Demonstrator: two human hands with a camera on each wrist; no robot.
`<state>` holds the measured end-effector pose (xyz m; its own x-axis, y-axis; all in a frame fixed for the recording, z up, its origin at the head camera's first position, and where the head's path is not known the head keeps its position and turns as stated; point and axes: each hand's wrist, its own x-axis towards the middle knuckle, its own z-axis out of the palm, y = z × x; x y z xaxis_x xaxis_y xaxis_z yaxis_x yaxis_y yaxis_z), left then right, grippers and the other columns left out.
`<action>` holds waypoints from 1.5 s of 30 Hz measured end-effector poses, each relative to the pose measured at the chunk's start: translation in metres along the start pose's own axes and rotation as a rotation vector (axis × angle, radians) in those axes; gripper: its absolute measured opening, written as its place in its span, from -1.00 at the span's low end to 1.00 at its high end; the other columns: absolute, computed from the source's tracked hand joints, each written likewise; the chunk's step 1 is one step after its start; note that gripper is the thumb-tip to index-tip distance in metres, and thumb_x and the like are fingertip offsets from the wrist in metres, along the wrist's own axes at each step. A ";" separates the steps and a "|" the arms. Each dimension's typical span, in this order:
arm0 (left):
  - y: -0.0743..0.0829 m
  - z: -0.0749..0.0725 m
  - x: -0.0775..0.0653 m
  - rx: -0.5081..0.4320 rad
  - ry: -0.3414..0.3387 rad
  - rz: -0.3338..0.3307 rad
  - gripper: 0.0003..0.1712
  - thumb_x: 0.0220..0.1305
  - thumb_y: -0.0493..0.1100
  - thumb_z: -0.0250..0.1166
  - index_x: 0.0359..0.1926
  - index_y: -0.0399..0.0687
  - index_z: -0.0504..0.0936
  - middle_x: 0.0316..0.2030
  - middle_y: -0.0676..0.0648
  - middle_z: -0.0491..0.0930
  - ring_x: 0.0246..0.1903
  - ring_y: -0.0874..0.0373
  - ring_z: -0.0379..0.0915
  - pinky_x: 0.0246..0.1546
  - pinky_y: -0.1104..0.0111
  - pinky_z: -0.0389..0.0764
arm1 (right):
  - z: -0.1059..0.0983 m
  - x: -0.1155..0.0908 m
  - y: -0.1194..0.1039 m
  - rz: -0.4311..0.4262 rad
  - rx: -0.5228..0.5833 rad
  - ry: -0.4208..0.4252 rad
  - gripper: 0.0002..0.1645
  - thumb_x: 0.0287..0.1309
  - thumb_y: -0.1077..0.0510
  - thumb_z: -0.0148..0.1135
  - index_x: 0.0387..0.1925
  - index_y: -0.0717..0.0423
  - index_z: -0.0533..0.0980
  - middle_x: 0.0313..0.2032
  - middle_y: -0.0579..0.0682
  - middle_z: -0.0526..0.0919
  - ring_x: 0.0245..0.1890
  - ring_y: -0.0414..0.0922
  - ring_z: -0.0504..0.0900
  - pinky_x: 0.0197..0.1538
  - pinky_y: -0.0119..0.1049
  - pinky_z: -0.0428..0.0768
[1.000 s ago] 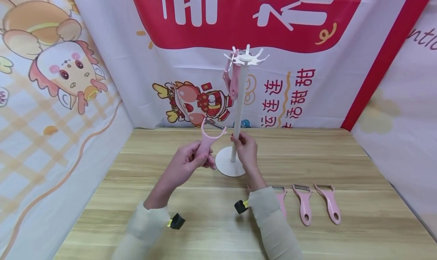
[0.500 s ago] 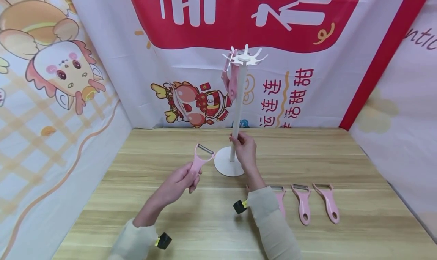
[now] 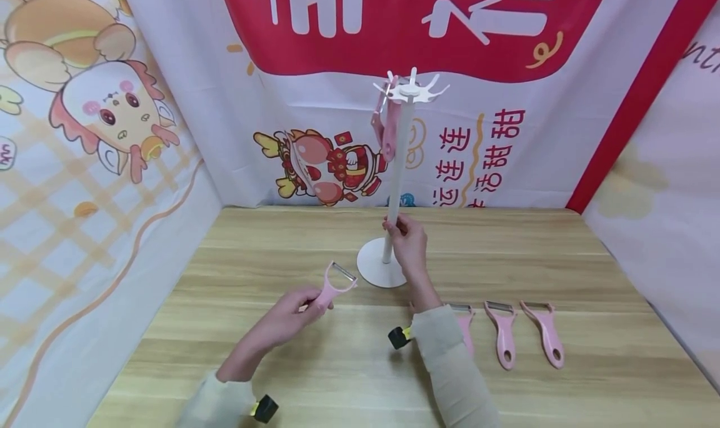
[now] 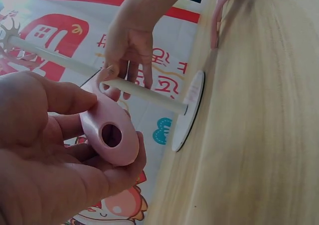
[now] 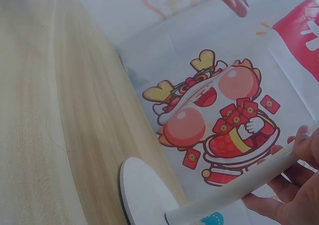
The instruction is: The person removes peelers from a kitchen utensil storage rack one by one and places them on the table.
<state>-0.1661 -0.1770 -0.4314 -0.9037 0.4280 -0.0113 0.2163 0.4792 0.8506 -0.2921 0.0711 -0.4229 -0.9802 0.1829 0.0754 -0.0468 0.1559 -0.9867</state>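
A pink peeler [image 3: 332, 290] is in my left hand [image 3: 289, 318], gripped by the handle with its blade end pointing away, low over the table and left of the stand. In the left wrist view, thumb and fingers close round the handle [image 4: 124, 151], whose hang hole faces the camera. My right hand [image 3: 409, 243] holds the pole [image 3: 398, 172] of a white stand just above its round base [image 3: 374, 272]. Pink peelers [image 3: 389, 131] hang from the left side of the hook ring [image 3: 413, 92] on top. In the right wrist view, fingers [image 5: 271, 205] wrap the pole.
On the wooden table [image 3: 349, 378], a pink peeler [image 3: 465, 331] lies partly behind the right forearm. Further right lie a second peeler [image 3: 502, 334] and a third peeler [image 3: 547, 334], side by side. Printed cloth [image 3: 315, 97] walls the table at the back and sides.
My left hand has come down and back toward me with the peeler, away from the pole. The right hand keeps its hold on the pole, and the hanging peelers stay put.
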 end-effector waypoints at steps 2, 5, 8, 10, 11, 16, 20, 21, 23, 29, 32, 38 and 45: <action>-0.002 0.002 0.001 -0.017 -0.016 -0.020 -0.79 0.45 -0.23 0.15 -0.11 -0.26 0.65 -0.24 -0.21 0.57 -0.26 0.10 0.38 -0.28 0.39 0.50 | -0.001 0.001 0.000 -0.003 0.000 0.000 -0.77 0.36 0.15 0.20 -0.03 0.11 0.63 -0.07 0.10 0.70 0.04 0.00 0.66 0.31 -0.03 0.54; -0.005 0.005 0.002 -0.043 -0.034 -0.056 -0.79 0.41 -0.26 0.16 -0.09 -0.32 0.64 -0.20 -0.30 0.62 -0.28 0.09 0.45 -0.30 0.38 0.61 | -0.002 0.001 0.000 -0.008 0.000 0.004 -0.77 0.35 0.15 0.20 -0.03 0.11 0.63 -0.07 0.11 0.71 0.04 0.00 0.66 0.31 -0.03 0.55; -0.009 0.009 0.003 -0.050 -0.029 -0.098 -0.82 0.36 -0.30 0.19 -0.11 -0.31 0.63 -0.22 -0.25 0.64 -0.27 0.09 0.51 -0.28 0.38 0.65 | -0.002 0.002 0.001 -0.019 -0.001 0.010 -0.78 0.35 0.17 0.21 -0.05 0.12 0.64 -0.08 0.11 0.71 0.03 0.01 0.66 0.29 -0.03 0.56; -0.011 0.012 0.003 -0.055 -0.018 -0.133 -0.84 0.32 -0.34 0.20 -0.12 -0.31 0.62 -0.25 -0.18 0.63 -0.26 0.09 0.52 -0.25 0.39 0.67 | -0.002 0.001 0.001 -0.024 -0.003 0.009 -0.78 0.34 0.17 0.21 -0.04 0.13 0.64 -0.08 0.11 0.71 0.03 0.01 0.66 0.29 -0.03 0.56; -0.013 0.013 0.003 -0.053 -0.011 -0.148 -0.83 0.30 -0.35 0.21 -0.12 -0.31 0.62 -0.25 -0.16 0.63 -0.26 0.10 0.53 -0.24 0.40 0.67 | -0.002 0.001 0.001 -0.025 -0.004 0.007 -0.78 0.34 0.17 0.21 -0.04 0.13 0.64 -0.08 0.10 0.71 0.04 0.00 0.66 0.29 -0.03 0.56; -0.021 0.015 0.002 -0.039 0.022 -0.232 -0.81 0.24 -0.37 0.26 -0.11 -0.32 0.61 -0.23 -0.14 0.63 -0.24 0.10 0.55 -0.18 0.35 0.69 | -0.001 0.001 0.000 -0.022 -0.004 0.002 -0.77 0.34 0.16 0.21 -0.04 0.12 0.64 -0.09 0.10 0.71 0.03 0.00 0.66 0.30 -0.02 0.56; -0.028 0.016 0.003 -0.015 0.040 -0.266 -0.82 0.21 -0.38 0.29 -0.15 -0.34 0.60 -0.24 -0.15 0.63 -0.27 0.11 0.55 -0.21 0.33 0.69 | -0.001 0.000 -0.001 -0.013 0.003 -0.002 -0.77 0.34 0.16 0.21 -0.04 0.12 0.64 -0.08 0.10 0.71 0.04 0.00 0.66 0.31 -0.01 0.55; -0.030 0.017 0.003 -0.007 0.042 -0.271 -0.83 0.21 -0.38 0.30 -0.16 -0.34 0.59 -0.25 -0.15 0.63 -0.28 0.11 0.55 -0.23 0.34 0.69 | -0.001 0.000 -0.002 -0.010 0.003 -0.003 -0.77 0.34 0.16 0.21 -0.04 0.12 0.64 -0.08 0.10 0.71 0.04 0.00 0.66 0.31 -0.02 0.55; -0.034 0.017 0.004 0.003 0.045 -0.280 -0.84 0.20 -0.39 0.30 -0.18 -0.33 0.59 -0.28 -0.14 0.63 -0.32 0.12 0.55 -0.28 0.37 0.68 | -0.001 0.000 -0.002 -0.001 0.003 -0.006 -0.77 0.35 0.15 0.21 -0.04 0.11 0.64 -0.08 0.09 0.71 0.05 0.00 0.65 0.31 -0.02 0.54; -0.042 0.018 0.005 0.017 0.077 -0.318 -0.84 0.20 -0.39 0.30 -0.17 -0.34 0.59 -0.34 -0.12 0.62 -0.41 0.15 0.55 -0.41 0.40 0.66 | -0.002 0.000 -0.002 0.003 0.001 -0.007 -0.78 0.35 0.17 0.20 -0.04 0.11 0.65 -0.08 0.09 0.71 0.05 -0.01 0.66 0.32 -0.02 0.54; -0.042 0.017 0.004 0.043 0.099 -0.346 -0.85 0.21 -0.37 0.31 -0.19 -0.30 0.59 -0.36 -0.10 0.61 -0.45 0.14 0.53 -0.45 0.40 0.64 | -0.002 0.000 -0.002 -0.003 0.002 -0.009 -0.78 0.35 0.20 0.20 -0.04 0.11 0.65 -0.08 0.09 0.71 0.05 -0.01 0.66 0.32 -0.03 0.54; -0.034 0.014 0.004 0.222 0.138 -0.347 -0.89 0.22 -0.33 0.34 -0.25 -0.22 0.57 -0.45 -0.05 0.58 -0.51 0.16 0.46 -0.58 0.43 0.53 | -0.002 0.001 -0.001 -0.018 -0.002 -0.014 -0.78 0.35 0.20 0.20 -0.03 0.12 0.65 -0.09 0.08 0.72 0.05 -0.01 0.67 0.32 -0.02 0.53; -0.031 0.013 0.006 0.371 0.142 -0.368 -0.90 0.25 -0.28 0.34 -0.30 -0.16 0.56 -0.54 -0.01 0.53 -0.57 0.16 0.40 -0.62 0.42 0.46 | -0.004 0.001 -0.001 -0.015 0.000 -0.016 -0.78 0.35 0.19 0.20 -0.04 0.11 0.65 -0.09 0.08 0.72 0.05 -0.01 0.67 0.32 -0.03 0.53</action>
<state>-0.1734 -0.1795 -0.4650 -0.9799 0.0855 -0.1803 -0.0310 0.8272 0.5610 -0.2919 0.0744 -0.4209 -0.9824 0.1648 0.0878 -0.0615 0.1587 -0.9854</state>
